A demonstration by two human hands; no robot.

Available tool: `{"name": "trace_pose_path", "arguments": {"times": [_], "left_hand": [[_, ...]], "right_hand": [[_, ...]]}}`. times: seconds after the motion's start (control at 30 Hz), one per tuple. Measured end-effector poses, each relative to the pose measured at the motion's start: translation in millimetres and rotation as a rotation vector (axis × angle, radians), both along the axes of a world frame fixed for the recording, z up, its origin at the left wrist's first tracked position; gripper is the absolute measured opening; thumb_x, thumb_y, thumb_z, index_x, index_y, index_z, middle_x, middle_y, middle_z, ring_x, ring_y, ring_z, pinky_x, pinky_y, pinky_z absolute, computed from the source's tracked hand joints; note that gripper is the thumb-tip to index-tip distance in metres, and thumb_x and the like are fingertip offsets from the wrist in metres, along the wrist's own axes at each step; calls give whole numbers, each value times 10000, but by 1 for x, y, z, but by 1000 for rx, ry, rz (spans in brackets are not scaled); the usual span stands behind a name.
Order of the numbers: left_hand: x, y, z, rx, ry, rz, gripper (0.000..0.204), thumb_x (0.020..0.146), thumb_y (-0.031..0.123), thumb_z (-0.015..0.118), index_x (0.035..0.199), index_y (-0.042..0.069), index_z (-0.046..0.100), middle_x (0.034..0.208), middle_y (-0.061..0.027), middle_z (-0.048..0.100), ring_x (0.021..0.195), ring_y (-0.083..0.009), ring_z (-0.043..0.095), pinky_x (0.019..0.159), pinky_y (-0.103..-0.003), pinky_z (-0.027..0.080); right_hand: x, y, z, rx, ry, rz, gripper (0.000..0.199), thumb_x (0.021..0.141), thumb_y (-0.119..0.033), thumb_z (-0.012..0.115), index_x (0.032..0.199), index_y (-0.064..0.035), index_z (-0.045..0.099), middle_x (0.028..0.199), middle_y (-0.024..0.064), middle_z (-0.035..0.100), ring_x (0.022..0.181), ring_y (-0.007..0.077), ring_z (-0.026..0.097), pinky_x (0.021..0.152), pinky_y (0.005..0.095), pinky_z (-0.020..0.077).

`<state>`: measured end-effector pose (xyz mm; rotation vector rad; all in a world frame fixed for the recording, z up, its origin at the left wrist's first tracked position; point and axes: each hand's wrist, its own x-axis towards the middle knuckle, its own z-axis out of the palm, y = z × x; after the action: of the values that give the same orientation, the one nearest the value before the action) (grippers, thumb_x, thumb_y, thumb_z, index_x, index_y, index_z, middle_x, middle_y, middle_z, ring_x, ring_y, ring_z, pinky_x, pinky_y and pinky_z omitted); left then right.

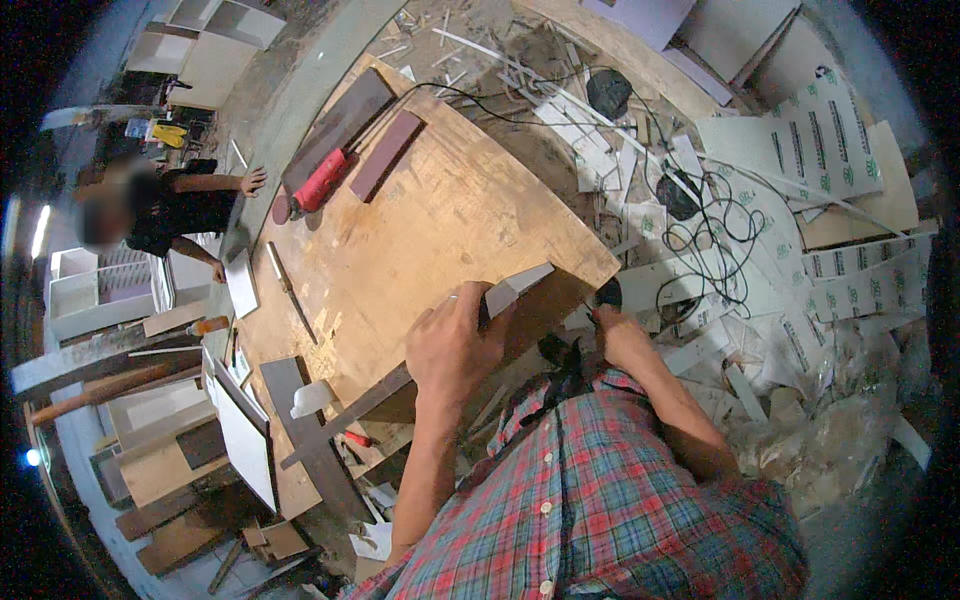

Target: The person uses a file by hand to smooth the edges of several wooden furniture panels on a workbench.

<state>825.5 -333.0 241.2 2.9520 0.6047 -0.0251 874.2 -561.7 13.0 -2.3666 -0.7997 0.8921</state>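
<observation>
Plaid-sleeved, we are clamping our left hand (455, 340) around a long grey-edged board strip (430, 355) lying along the near edge of the plywood table (440, 215). Our right hand (620, 335) is gripping a dark tool (607, 293) just beside the corner; grip unclear. Farther off, a red power tool (318, 182) is lying, and another person (170, 210) is leaning.

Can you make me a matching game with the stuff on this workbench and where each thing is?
Things:
1. red power tool
2. grey strip
3. black cable
4. white panel

Places:
A. coiled on the scrap-covered floor to the right
B. at the bench's left edge, by the other person
C. under the left hand at the bench's near edge
D. at the bench's far end, beside two dark boards

Pairs: 1-D, 2-C, 3-A, 4-B
</observation>
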Motion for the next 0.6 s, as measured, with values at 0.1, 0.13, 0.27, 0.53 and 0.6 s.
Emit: {"name": "trace_pose_path", "arguments": {"times": [0.1,0.13,0.27,0.53,0.6], "left_hand": [[8,2,4,-41,-55,23,386,783,358,769,1075,155,618,808,-71,703,729,-276,687,661,-391,523],[12,1,7,-57,-77,24,391,786,367,769,1081,158,619,815,-68,706,732,-278,688,667,-392,526],[13,11,4,-81,-194,-40,397,771,350,783,1083,157,631,845,-57,711,739,-277,689,654,-386,530],[-10,18,3,-84,-355,-33,418,740,350,816,1071,151,657,903,-54,689,804,-272,679,727,-393,522],[-19,21,5,-124,-317,-5,488,738,401,827,1112,143,649,1032,-60,686,946,-273,666,853,-412,501]], "right_hand": [[31,19,53,48,180,-305,342,885,-116,626,1205,-37,533,940,268,654,915,473,619,723,535,490],[41,23,46,163,68,-287,323,886,-127,636,1179,-27,545,916,253,650,884,451,625,714,512,488],[82,61,54,479,31,-288,265,884,-203,669,1073,-32,596,798,165,631,739,358,605,683,436,483],[85,84,12,869,370,-59,231,922,-114,648,1128,-12,622,889,39,632,802,112,581,732,279,483],[88,81,2,827,403,-75,239,939,-102,634,1151,3,599,917,29,624,834,100,579,758,263,483]]}}
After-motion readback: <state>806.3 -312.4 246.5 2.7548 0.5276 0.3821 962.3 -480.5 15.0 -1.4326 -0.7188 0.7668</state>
